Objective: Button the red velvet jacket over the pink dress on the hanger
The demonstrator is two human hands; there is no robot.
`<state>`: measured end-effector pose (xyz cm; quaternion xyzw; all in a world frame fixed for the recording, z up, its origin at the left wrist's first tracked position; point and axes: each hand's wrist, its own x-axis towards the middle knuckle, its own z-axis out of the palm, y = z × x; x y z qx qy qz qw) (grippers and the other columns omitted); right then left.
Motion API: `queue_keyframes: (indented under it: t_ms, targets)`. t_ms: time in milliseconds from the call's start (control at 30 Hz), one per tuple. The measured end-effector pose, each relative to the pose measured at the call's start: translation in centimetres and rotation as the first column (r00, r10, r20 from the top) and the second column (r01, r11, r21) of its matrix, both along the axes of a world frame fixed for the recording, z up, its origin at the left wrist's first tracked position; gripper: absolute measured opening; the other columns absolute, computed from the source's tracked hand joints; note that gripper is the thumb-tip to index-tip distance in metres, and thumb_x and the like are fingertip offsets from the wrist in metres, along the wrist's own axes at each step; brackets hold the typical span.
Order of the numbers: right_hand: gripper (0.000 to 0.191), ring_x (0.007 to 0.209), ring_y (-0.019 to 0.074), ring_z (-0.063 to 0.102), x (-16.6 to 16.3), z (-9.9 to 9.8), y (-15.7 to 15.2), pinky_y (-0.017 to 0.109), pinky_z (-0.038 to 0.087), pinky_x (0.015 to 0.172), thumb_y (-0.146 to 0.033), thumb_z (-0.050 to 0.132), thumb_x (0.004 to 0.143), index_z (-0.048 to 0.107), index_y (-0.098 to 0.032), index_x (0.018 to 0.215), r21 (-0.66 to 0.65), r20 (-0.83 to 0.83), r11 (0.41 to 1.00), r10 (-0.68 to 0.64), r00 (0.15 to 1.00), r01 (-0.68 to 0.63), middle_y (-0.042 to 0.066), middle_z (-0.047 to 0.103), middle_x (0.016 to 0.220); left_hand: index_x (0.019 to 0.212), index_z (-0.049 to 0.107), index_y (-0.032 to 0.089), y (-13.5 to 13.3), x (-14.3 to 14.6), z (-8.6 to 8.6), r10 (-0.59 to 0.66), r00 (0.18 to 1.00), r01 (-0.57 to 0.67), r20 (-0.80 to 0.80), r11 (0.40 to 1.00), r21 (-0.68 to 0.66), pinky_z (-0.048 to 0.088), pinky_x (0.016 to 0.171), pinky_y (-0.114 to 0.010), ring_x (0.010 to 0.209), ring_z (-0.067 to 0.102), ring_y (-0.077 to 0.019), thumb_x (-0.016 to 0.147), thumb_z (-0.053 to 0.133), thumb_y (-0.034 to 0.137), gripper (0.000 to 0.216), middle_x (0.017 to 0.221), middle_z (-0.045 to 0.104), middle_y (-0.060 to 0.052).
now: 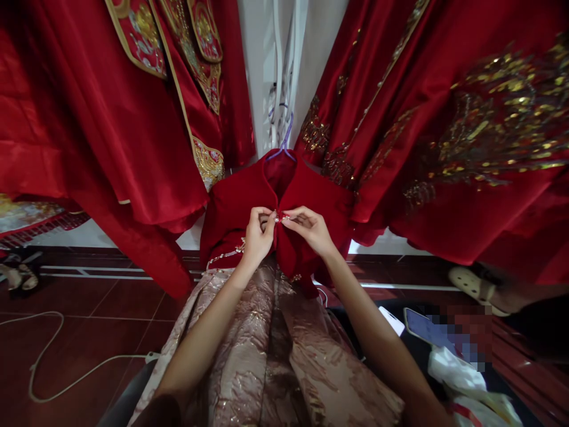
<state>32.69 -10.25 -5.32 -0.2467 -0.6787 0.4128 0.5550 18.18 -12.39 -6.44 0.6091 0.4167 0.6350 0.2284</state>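
Observation:
A red jacket hangs in front of me on a purple hanger, its collar at the top. At the front opening, my left hand pinches the left side of a small clasp with pearl-like beads. From the other side, my right hand pinches the same clasp between thumb and fingers. The fingertips nearly meet, so whether the clasp is joined cannot be made out. Below the jacket spreads a pinkish-gold brocade skirt, with beaded trim along the jacket's lower left edge.
Red embroidered garments hang at left, and sequined red garments at right. A white cable lies on the tiled floor. At lower right are a phone, a plastic bag and a person's foot in a cream clog.

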Motion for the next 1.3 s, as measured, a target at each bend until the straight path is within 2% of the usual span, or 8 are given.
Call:
queue_keyframes:
  t_ms: [100, 200, 300, 400, 600, 833, 1133, 1300]
  targets:
    - [0.027, 0.087, 0.0161, 0.064, -0.2, -0.1, -0.4, 0.036, 0.051, 0.089, -0.036, 0.075, 0.069, 0.068, -0.023, 0.092, 0.036, -0.012, 0.998, -0.048, 0.999, 0.048, 0.002, 0.069, 0.089, 0.092, 0.043, 0.021, -0.2, -0.3, 0.1, 0.009, 0.996, -0.006, -0.089, 1.0, 0.031, 0.05, 0.074, -0.025, 0.082, 0.061, -0.0117, 0.091, 0.046, 0.027, 0.007, 0.09, 0.059, -0.003]
    - [0.024, 0.086, 0.0159, 0.064, -0.5, -0.1, -0.6, 0.035, 0.051, 0.088, -0.034, 0.074, 0.071, 0.069, -0.024, 0.093, 0.064, -0.029, 0.994, -0.091, 0.995, 0.093, 0.002, 0.069, 0.09, 0.091, 0.046, 0.02, -0.9, -1.0, 0.7, 0.062, 0.957, -0.034, -0.284, 0.994, 0.104, 0.05, 0.076, -0.026, 0.086, 0.058, -0.013, 0.091, 0.045, 0.026, 0.007, 0.095, 0.056, -0.005]
    - [0.024, 0.085, 0.0164, 0.064, -0.7, 0.0, -0.8, 0.036, 0.052, 0.087, -0.034, 0.072, 0.073, 0.07, -0.024, 0.094, 0.077, -0.013, 0.988, -0.137, 0.991, 0.137, 0.003, 0.07, 0.091, 0.092, 0.049, 0.019, -1.6, -1.7, 1.8, 0.127, 0.843, -0.044, -0.522, 0.985, 0.168, 0.047, 0.084, -0.031, 0.09, 0.056, -0.0155, 0.09, 0.043, 0.021, 0.006, 0.098, 0.053, -0.006]
    - [0.027, 0.087, 0.0174, 0.065, -0.8, 0.1, -1.0, 0.037, 0.052, 0.087, -0.036, 0.071, 0.074, 0.071, -0.025, 0.099, 0.087, 0.012, 0.981, -0.175, 0.985, 0.173, 0.003, 0.07, 0.094, 0.091, 0.05, 0.019, -2.0, -2.2, 3.0, 0.134, 0.744, -0.025, -0.655, 0.984, 0.174, 0.046, 0.084, -0.033, 0.091, 0.055, -0.0178, 0.088, 0.045, 0.019, 0.006, 0.093, 0.054, -0.006]
    - [0.032, 0.087, 0.0182, 0.063, -0.4, 0.3, -1.2, 0.038, 0.051, 0.086, -0.038, 0.069, 0.075, 0.07, -0.029, 0.106, 0.14, 0.058, 0.964, -0.237, 0.97, 0.227, 0.003, 0.069, 0.093, 0.088, 0.051, 0.019, -2.2, -2.5, 4.0, 0.068, 0.729, 0.061, -0.681, 0.984, 0.165, 0.046, 0.074, -0.028, 0.079, 0.055, -0.0152, 0.088, 0.046, 0.025, 0.008, 0.082, 0.055, -0.003]
    - [0.036, 0.086, 0.0179, 0.063, -0.2, 0.4, -1.0, 0.037, 0.052, 0.085, -0.036, 0.072, 0.073, 0.07, -0.03, 0.108, 0.117, 0.068, 0.974, -0.205, 0.976, 0.196, 0.003, 0.068, 0.093, 0.086, 0.052, 0.018, -2.2, -2.6, 4.1, 0.067, 0.69, 0.049, -0.721, 0.989, 0.139, 0.046, 0.071, -0.028, 0.077, 0.057, -0.0146, 0.087, 0.045, 0.021, 0.007, 0.082, 0.056, -0.002]
    - [0.037, 0.087, 0.0174, 0.062, 0.4, 1.1, -1.2, 0.035, 0.051, 0.085, -0.035, 0.069, 0.076, 0.067, -0.03, 0.113, 0.169, 0.19, 0.974, -0.185, 0.964, 0.154, 0.003, 0.067, 0.094, 0.084, 0.059, 0.015, -2.3, -2.7, 5.0, 0.128, 0.501, 0.048, -0.856, 0.983, 0.175, 0.045, 0.063, -0.027, 0.066, 0.056, -0.014, 0.088, 0.042, 0.02, 0.018, 0.079, 0.059, -0.005]
    - [0.041, 0.09, 0.0153, 0.061, 0.3, 0.8, -0.8, 0.034, 0.051, 0.089, -0.033, 0.067, 0.076, 0.066, -0.025, 0.116, 0.126, 0.15, 0.986, -0.124, 0.981, 0.106, 0.004, 0.064, 0.097, 0.082, 0.057, 0.015, -1.6, -2.6, 4.7, 0.101, 0.548, 0.098, -0.83, 0.978, 0.183, 0.043, 0.063, -0.025, 0.065, 0.055, -0.012, 0.087, 0.043, 0.018, 0.015, 0.079, 0.059, -0.003]
